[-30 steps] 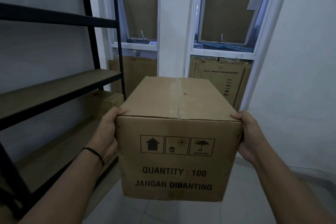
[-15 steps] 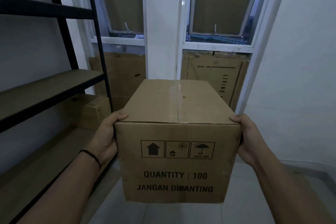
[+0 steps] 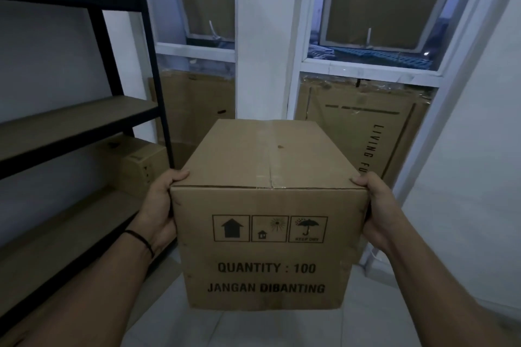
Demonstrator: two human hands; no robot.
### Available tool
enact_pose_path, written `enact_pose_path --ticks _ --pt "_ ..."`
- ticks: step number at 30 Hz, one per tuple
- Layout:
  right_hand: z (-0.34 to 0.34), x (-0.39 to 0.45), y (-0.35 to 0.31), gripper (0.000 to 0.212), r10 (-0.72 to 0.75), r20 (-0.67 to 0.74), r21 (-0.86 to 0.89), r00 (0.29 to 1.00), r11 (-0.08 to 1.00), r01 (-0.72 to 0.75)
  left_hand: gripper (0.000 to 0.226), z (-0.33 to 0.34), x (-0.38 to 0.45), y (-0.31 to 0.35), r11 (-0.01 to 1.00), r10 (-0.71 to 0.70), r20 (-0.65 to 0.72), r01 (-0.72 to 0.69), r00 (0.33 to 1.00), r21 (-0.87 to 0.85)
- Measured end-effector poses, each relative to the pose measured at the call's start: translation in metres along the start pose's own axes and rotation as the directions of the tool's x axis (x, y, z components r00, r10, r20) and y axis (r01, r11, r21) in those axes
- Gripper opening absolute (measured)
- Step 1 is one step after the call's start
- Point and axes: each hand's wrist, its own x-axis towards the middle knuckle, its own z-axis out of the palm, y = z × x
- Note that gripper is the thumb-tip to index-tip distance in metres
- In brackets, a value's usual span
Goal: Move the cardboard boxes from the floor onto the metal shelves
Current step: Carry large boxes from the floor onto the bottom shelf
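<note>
While carried off the floor, box (image 3: 267,214) held at both side walls, level, printed face toward the camera. Left hand (image 3: 159,214) and right hand (image 3: 379,214) gripping, thumbs hooked over the top edge. Swung back left within the last second: shelves (image 3: 76,132) nearer again, a smaller box (image 3: 141,166) already shelved. Placing likely next.

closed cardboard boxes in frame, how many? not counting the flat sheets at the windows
2. One cardboard box held between the left hand and right hand; one small box on the lower shelf of the rack. More may be out of frame.
</note>
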Motion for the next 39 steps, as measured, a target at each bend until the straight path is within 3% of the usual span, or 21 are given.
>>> enact_pose_path --ticks 6,9,17,24,27,35,39 --pt "-0.003 0.063 -0.008 0.025 0.053 0.093 -0.011 0.994 0.999 -0.052 0.033 0.013 0.030 -0.012 1.000 0.019 -0.099 -0.019 0.995 -0.001" --pt "0.006 0.091 -0.002 0.037 0.076 0.140 -0.027 0.987 0.997 -0.073 0.032 0.007 0.046 -0.014 1.000 0.025 -0.155 -0.027 0.988 -0.013" --pt "0.044 0.150 0.016 0.022 0.130 0.224 -0.024 0.966 0.992 -0.128 0.028 -0.028 0.085 -0.004 0.998 0.058 -0.277 -0.047 0.959 0.046" --pt "0.086 0.188 0.029 0.035 0.177 0.347 -0.053 0.921 0.984 -0.169 0.042 -0.063 0.099 0.012 0.998 0.063 -0.348 -0.059 0.936 0.021" --pt "0.107 0.204 0.037 0.045 0.183 0.419 -0.058 0.889 0.983 -0.175 0.043 -0.075 0.100 0.017 0.995 0.101 -0.406 -0.098 0.908 0.030" --pt "0.152 0.258 0.058 0.033 0.293 0.549 -0.161 0.783 0.956 -0.245 0.034 -0.089 0.101 0.007 0.985 0.128 -0.553 -0.169 0.823 -0.023" --pt "0.171 0.284 0.066 0.031 0.375 0.615 -0.240 0.694 0.927 -0.287 0.033 -0.088 0.096 -0.005 0.977 0.118 -0.639 -0.205 0.760 -0.063"
